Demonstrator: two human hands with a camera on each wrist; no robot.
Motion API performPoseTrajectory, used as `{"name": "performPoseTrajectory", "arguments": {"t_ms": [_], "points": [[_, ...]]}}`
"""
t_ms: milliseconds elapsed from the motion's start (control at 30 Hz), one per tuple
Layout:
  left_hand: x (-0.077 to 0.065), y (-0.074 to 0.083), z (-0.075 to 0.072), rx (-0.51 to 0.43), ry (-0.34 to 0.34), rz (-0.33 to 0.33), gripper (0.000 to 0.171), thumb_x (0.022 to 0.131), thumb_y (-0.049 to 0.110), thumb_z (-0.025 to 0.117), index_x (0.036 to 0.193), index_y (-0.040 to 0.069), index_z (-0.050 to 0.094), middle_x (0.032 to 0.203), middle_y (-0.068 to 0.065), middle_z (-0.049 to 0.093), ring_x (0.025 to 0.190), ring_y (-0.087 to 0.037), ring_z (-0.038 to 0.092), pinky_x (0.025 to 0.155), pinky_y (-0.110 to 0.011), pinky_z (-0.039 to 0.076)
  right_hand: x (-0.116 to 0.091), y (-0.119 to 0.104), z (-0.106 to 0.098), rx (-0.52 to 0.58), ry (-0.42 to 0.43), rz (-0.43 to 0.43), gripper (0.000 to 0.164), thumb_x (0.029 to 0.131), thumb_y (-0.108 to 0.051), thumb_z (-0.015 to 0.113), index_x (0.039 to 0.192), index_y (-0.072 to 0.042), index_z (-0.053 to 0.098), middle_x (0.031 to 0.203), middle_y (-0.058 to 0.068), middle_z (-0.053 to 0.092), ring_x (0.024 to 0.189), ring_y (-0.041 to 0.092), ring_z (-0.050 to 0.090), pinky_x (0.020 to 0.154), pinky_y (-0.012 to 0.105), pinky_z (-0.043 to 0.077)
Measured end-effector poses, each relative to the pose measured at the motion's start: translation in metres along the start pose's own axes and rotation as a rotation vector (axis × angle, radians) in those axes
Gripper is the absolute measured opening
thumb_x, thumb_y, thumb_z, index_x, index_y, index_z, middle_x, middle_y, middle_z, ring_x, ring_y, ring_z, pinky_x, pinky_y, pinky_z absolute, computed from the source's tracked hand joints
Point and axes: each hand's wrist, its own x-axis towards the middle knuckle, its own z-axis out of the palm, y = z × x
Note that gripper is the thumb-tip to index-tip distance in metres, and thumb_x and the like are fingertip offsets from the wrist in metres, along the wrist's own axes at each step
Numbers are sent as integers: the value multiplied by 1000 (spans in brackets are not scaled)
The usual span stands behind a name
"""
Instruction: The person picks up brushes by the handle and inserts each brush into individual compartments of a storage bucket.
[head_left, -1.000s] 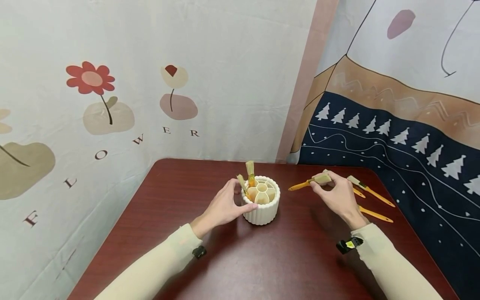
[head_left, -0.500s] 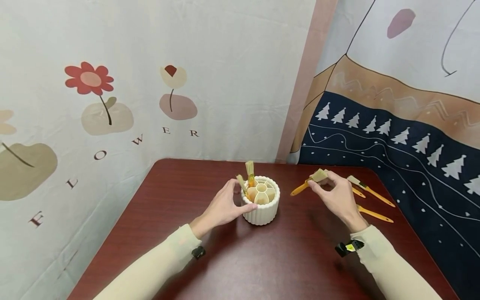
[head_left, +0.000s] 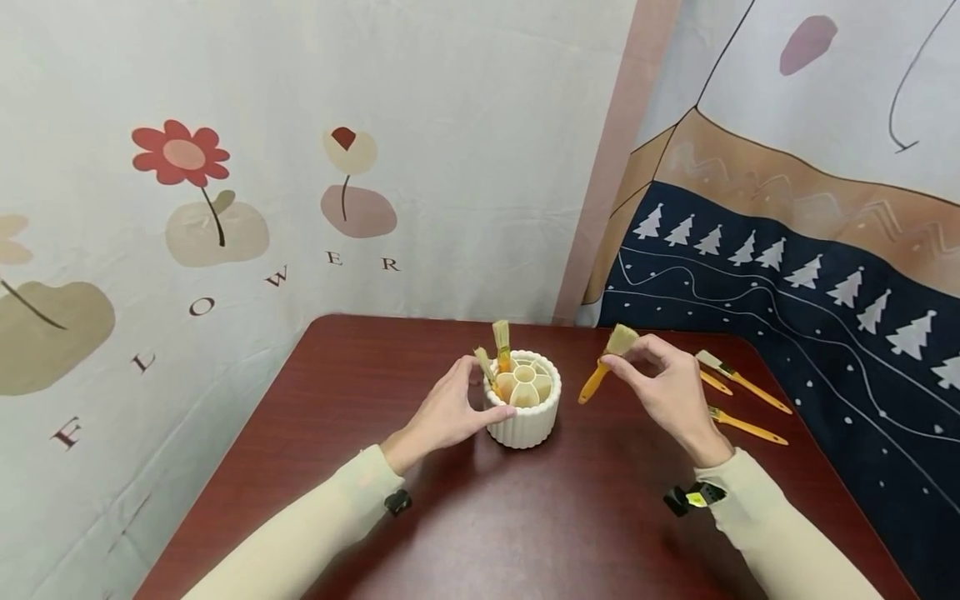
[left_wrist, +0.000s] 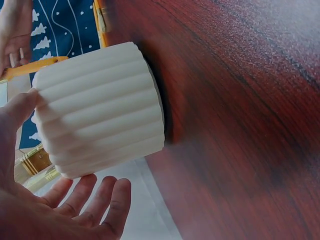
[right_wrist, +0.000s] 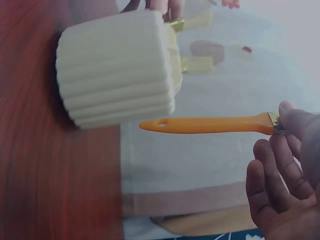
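Observation:
A white ribbed pot with flower-shaped dividers stands on the table. My left hand holds it from the left, thumb at the front rim and fingertips at its far side. Two flat paintbrushes, one upright and one leaning, stand bristles up in its left compartments. To the right of the pot, my right hand pinches another paintbrush near its metal ferrule. Its bristles point up and its orange handle slants down to the left. The right wrist view shows the handle ending beside the pot's rim.
Several more orange-handled paintbrushes lie on the dark red table beyond my right hand, near its right edge. Printed cloth hangs behind the table, and a navy tree-patterned cloth borders its right side.
The paintbrush in my right hand has turned from nearly level to steeply tilted, bristles up, and moved slightly left. My left hand and the pot stay put.

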Motion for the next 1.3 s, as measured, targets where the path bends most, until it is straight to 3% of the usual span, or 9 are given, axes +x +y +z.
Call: {"name": "performPoseTrajectory", "arguments": {"t_ms": [300, 633, 1300], "points": [[2, 0, 2, 10, 0, 3, 77, 90, 55, 99, 143, 14, 62, 138, -12, 72, 133, -30, 70, 114, -55, 59, 3, -28, 6, 81, -22, -95, 16, 98, -10, 95, 109, -10, 82, 104, 10, 87, 85, 7, 76, 83, 14, 65], [3, 1, 0, 23, -4, 3, 77, 91, 55, 98, 144, 12, 61, 137, -13, 71, 130, -31, 70, 113, -54, 60, 8, -48, 21, 114, -30, -223, 17, 95, -4, 96, 102, -10, 82, 95, 6, 85, 77, 7, 73, 75, 14, 63], [0, 6, 0, 41, -13, 2, 78, 92, 55, 98, 144, 11, 60, 137, -13, 71, 130, -30, 70, 111, -54, 60, 7, -52, 43, 122, -35, -264, 16, 96, -9, 96, 104, -13, 83, 95, 4, 88, 79, 8, 74, 77, 12, 62]]}}
